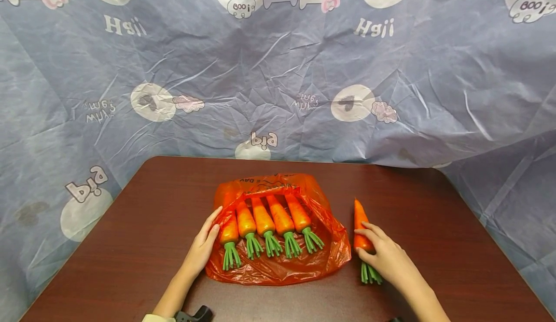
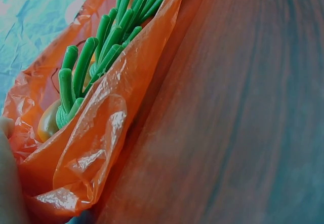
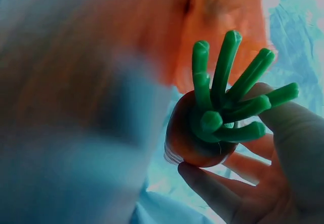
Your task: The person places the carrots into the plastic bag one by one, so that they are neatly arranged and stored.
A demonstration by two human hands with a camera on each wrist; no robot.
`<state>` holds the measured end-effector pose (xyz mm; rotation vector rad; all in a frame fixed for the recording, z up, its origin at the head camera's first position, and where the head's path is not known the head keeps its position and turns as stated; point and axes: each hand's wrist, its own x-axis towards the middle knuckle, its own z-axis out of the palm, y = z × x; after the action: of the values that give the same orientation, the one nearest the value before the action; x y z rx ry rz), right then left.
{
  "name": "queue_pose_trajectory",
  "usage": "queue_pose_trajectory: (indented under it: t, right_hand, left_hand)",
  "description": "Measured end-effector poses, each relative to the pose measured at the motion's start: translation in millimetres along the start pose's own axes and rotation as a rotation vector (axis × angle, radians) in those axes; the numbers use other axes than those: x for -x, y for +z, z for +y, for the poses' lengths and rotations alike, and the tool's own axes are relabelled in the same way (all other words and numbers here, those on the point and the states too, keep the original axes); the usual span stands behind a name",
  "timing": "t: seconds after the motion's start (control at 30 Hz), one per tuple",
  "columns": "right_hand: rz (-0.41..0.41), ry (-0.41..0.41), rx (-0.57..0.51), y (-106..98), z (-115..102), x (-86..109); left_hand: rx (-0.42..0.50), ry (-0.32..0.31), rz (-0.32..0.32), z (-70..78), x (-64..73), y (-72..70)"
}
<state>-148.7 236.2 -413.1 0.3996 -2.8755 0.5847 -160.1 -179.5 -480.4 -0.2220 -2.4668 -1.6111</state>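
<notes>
An orange-red plastic bag (image 1: 282, 274) lies on the table with its mouth toward me. Several carrots (image 1: 264, 218) with green stem tops sit side by side in it, their tips under the upper layer of plastic. My left hand (image 1: 201, 247) holds the bag's left edge between thumb and fingers; in the left wrist view the bag's side (image 2: 101, 133) stands up beside the green stems (image 2: 109, 46). To the right of the bag, my right hand (image 1: 388, 254) grips a single carrot (image 1: 359, 216), tip pointing away. Thumb and fingers wrap its thick end below the stems (image 3: 228, 92).
The dark brown wooden table (image 1: 152, 216) extends on both sides of the bag. Behind it hangs a wrinkled blue-grey printed cloth (image 1: 243, 71). A black wrist strap (image 1: 197, 314) shows at my left wrist.
</notes>
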Motion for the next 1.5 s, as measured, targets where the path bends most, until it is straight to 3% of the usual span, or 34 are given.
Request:
queue_pose_trajectory:
  t: [0.4, 0.6, 0.83, 1.13, 1.5]
  right_hand:
    - [0.1, -0.097, -0.007, -32.7, -42.9, 8.1]
    - [0.145, -0.224, 0.01, -37.6, -69.3, 13.4]
    - [0.18, -0.393, 0.053, -27.6, -88.8, 17.0]
    - [0.02, -0.413, 0.006, -10.2, -101.0, 11.4]
    - [-0.047, -0.436, 0.043, 12.2, -100.2, -12.0]
  left_hand:
    - [0.036, -0.012, -0.006, -0.5, 0.7, 0.2]
    - [0.009, -0.001, -0.001, -2.6, 1.4, 0.1]
    - [0.048, 0.009, -0.002, 2.2, 2.6, -0.3]
    - [0.018, 0.002, -0.004, 0.4, 0.9, -0.5]
    - [0.012, 0.006, 0.003, -0.7, 0.2, 0.0]
